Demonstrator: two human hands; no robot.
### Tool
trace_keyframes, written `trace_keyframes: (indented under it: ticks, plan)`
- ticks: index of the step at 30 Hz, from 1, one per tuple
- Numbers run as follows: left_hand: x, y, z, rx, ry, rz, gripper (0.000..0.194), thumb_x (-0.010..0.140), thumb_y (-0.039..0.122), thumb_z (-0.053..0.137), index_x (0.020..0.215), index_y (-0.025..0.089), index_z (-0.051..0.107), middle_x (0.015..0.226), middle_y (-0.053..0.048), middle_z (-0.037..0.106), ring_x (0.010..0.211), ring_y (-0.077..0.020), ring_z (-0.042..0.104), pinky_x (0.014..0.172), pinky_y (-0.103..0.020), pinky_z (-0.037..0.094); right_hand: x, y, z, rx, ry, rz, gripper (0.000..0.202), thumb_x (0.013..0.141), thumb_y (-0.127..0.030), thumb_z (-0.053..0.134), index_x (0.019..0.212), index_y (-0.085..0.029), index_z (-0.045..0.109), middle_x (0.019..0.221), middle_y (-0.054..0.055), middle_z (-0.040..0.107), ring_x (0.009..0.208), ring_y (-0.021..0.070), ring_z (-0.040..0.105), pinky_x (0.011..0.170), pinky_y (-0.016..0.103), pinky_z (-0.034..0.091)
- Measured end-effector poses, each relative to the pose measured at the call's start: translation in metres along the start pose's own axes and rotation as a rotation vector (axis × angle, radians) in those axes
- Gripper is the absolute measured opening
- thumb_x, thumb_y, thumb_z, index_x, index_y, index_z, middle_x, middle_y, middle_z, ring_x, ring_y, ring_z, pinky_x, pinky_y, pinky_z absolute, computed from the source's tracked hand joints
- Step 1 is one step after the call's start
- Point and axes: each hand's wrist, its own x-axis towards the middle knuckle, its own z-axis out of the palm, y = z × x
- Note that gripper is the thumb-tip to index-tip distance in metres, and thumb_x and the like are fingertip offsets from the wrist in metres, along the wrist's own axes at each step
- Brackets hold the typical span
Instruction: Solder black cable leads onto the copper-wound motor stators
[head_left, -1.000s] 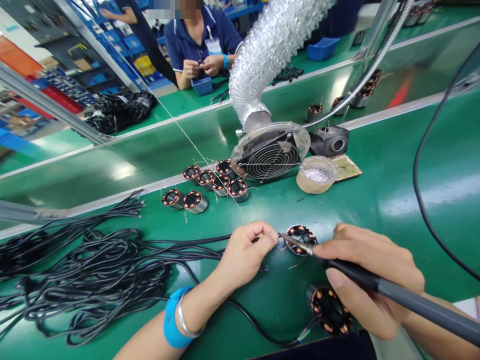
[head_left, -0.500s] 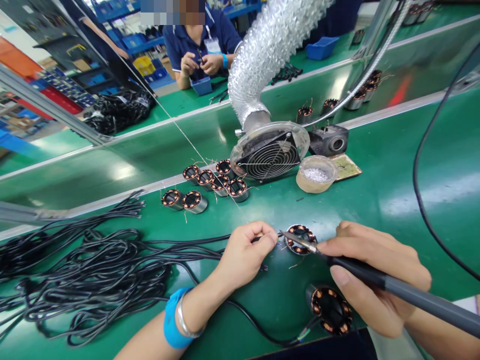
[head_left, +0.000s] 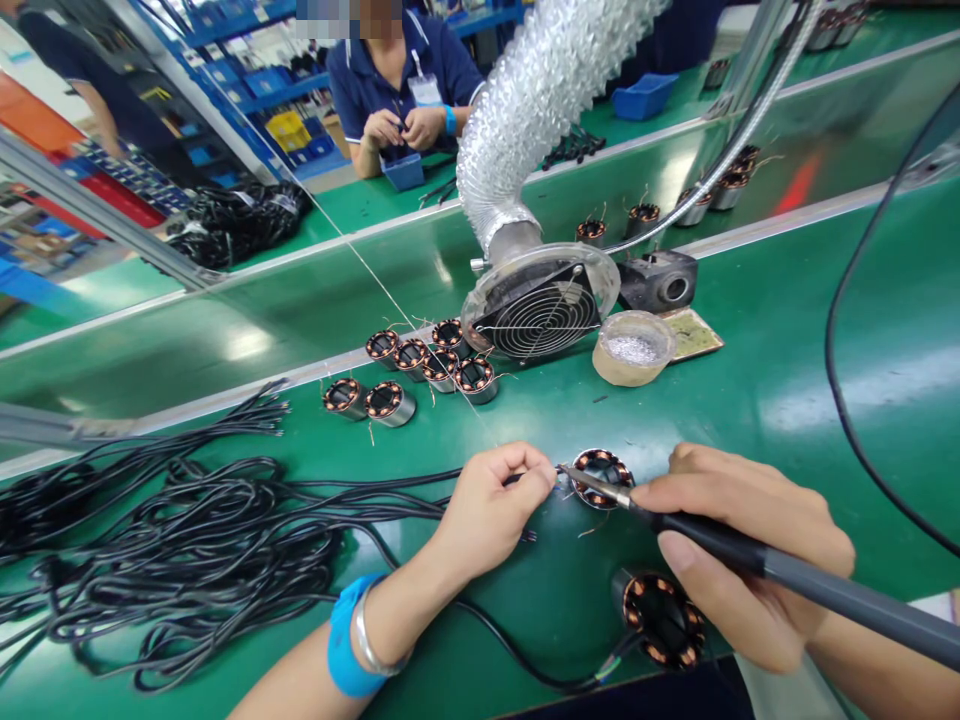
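Observation:
My left hand (head_left: 499, 500) pinches the end of a black cable (head_left: 412, 478), whose thin wires stick out beside a copper-wound stator (head_left: 602, 472). In my right hand (head_left: 757, 540) is a soldering iron (head_left: 720, 545), held like a pen. Its metal tip lies over the stator's left part and reaches the wire ends near my left fingertips; whether it touches them is too small to tell. A second stator (head_left: 664, 620) with a cable joined to it lies nearer me, below my right hand.
Black cables (head_left: 225, 560) spread over the left. Several stators (head_left: 386, 402) stand near a fan (head_left: 536, 315) with a foil duct (head_left: 517, 120). Right of it are a round tub (head_left: 632, 350) and an iron holder (head_left: 660, 280). A person (head_left: 405, 90) sits across the bench.
My right hand and the iron have shifted very slightly left. My left hand has stayed in place. Behind, another person has come further into view at the upper left, and stators beyond the duct have moved left.

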Motion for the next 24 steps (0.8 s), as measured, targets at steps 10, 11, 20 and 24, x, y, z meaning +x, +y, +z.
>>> trace_keyframes:
  ticks: [10, 11, 20, 24]
  plan:
    - [-0.0013, 0.0014, -0.0004, 0.004, -0.01, -0.008, 0.021, 0.08, 0.033, 0.054, 0.07, 0.016, 0.059, 0.06, 0.003, 0.045, 0.057, -0.0105, 0.036, 0.054, -0.023, 0.03, 0.0031, -0.0023, -0.0015, 0.004, 0.013, -0.001, 0.031, 0.074, -0.007, 0.053, 0.1, -0.016, 0.065, 0.062, 0.002, 0.055, 0.048, 0.0145, 0.047, 0.045, 0.031, 0.037]
    - [-0.0011, 0.0015, -0.0004, 0.005, -0.01, -0.009, 0.021, 0.08, 0.034, 0.054, 0.07, 0.016, 0.059, 0.059, 0.004, 0.044, 0.057, -0.0104, 0.035, 0.053, -0.023, 0.029, 0.0025, -0.0021, -0.0021, 0.009, 0.02, 0.001, 0.031, 0.074, -0.006, 0.053, 0.101, -0.016, 0.065, 0.063, 0.002, 0.056, 0.049, 0.0147, 0.048, 0.045, 0.031, 0.038]
    - [-0.0007, 0.002, -0.0005, -0.003, -0.005, -0.01, 0.022, 0.079, 0.035, 0.055, 0.069, 0.016, 0.058, 0.059, 0.004, 0.044, 0.056, -0.01, 0.035, 0.052, -0.022, 0.029, -0.0014, 0.0015, -0.0002, 0.028, 0.042, -0.017, 0.03, 0.075, -0.007, 0.054, 0.101, -0.014, 0.066, 0.065, 0.002, 0.057, 0.051, 0.0136, 0.048, 0.047, 0.03, 0.038]
    - [-0.0005, 0.0022, -0.0005, 0.002, -0.002, -0.012, 0.022, 0.079, 0.034, 0.054, 0.068, 0.016, 0.058, 0.058, 0.004, 0.042, 0.055, -0.0097, 0.034, 0.052, -0.022, 0.028, -0.0009, 0.0012, -0.001, 0.025, 0.037, -0.015, 0.031, 0.074, -0.006, 0.054, 0.101, -0.014, 0.066, 0.066, 0.002, 0.058, 0.051, 0.014, 0.049, 0.047, 0.03, 0.038]
